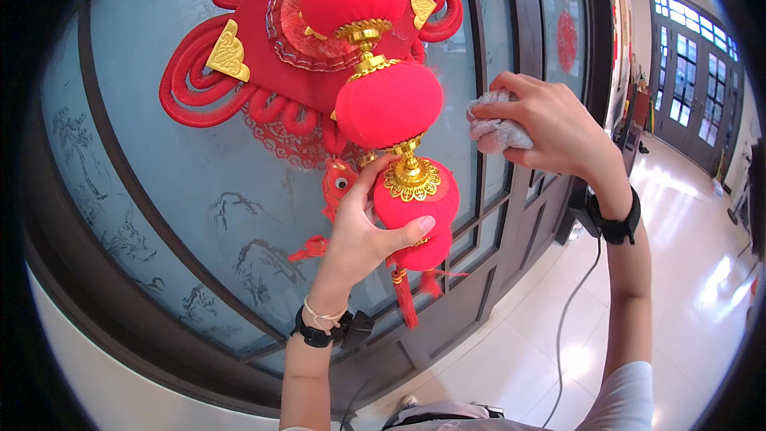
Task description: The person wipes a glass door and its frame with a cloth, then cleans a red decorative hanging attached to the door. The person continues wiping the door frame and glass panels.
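Observation:
A string of red cloth lanterns [390, 105] with gold filigree caps hangs in front of me. My left hand [374, 224] is shut around one of the lower lanterns, thumb in front and fingers behind. Another lantern shows just under it, with red tassels [404, 302] below. To the right, apart from the string, my right hand [541, 123] grips a crumpled grey-and-pink cloth [499, 123]. Behind the lanterns is a large red knot ornament [254, 51] with gold corner pieces. A red fish ornament [337, 182] dangles left of my left hand, partly hidden by it.
Dark-framed frosted glass panels [197, 203] with painted landscapes stand behind the ornaments. A black cable [561, 335] runs down from my right wrist strap. The tiled floor [538, 305] extends right towards a double door [694, 81], with a wooden cabinet [641, 111] along the wall.

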Tool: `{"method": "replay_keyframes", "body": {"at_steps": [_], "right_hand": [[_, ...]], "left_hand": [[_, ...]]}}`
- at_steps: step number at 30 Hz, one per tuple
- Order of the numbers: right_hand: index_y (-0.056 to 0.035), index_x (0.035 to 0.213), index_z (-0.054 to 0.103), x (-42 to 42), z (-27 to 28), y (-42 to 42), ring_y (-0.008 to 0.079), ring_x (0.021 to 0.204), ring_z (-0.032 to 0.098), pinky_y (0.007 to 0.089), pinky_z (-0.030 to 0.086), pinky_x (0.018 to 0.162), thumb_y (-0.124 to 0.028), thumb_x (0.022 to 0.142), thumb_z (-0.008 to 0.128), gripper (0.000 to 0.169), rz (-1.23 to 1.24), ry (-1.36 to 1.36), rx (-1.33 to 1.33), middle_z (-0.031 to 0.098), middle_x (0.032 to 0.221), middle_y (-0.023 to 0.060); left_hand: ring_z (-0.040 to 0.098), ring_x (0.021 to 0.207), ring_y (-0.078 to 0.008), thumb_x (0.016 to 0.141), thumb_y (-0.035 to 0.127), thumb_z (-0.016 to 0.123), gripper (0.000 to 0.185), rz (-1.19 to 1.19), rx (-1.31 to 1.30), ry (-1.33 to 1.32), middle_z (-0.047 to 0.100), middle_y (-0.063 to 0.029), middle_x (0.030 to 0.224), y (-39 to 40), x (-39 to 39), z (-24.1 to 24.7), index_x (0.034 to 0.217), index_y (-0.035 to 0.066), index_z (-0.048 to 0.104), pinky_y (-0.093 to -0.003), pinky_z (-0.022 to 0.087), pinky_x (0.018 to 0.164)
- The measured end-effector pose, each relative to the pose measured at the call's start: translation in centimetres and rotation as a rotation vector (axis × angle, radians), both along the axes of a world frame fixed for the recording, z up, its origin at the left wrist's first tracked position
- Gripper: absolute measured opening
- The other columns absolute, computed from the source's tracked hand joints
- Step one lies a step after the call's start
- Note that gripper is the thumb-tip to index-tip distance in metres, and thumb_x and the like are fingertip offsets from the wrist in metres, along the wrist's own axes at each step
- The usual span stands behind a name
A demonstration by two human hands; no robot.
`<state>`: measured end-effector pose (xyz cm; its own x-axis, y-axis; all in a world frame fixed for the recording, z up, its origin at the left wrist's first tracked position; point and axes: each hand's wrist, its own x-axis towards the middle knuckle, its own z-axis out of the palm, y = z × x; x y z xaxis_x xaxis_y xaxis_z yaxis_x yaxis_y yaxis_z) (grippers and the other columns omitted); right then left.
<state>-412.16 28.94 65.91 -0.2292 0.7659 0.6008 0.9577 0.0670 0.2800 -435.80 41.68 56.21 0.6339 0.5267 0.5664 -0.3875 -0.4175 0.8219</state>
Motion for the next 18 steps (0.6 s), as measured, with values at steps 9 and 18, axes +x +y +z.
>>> {"method": "replay_keyframes", "body": {"at_steps": [9, 18], "right_hand": [[-0.0180, 0.110, 0.072, -1.4, -1.5, 0.4, 0.0281, 0.097, 0.065, 0.0385, 0.054, 0.079, -0.019, 0.058, 0.081, 0.053, 0.219, 0.044, -0.060, 0.062, 0.109, 0.0099], [-0.0162, 0.120, 0.069, -1.5, 6.6, -0.2, 0.0308, 0.102, 0.065, 0.0373, 0.052, 0.088, -0.015, 0.063, 0.080, 0.058, 0.482, -0.053, 0.360, 0.061, 0.120, 0.0110]], "left_hand": [[0.054, 0.119, -0.0206, 0.071, 0.013, 0.085, 0.087, 0.066, 0.056, 0.026, 0.052, -0.0136, 0.131, 0.5, 0.3, -0.7, 0.142, -0.001, 0.035, -0.0357, 0.049, 0.101], [0.056, 0.119, -0.0208, 0.074, 0.022, 0.087, 0.094, -0.154, -0.145, -0.193, 0.054, -0.0134, 0.130, 3.3, -1.4, 5.3, 0.144, 0.000, 0.029, -0.0342, 0.049, 0.100]]}}
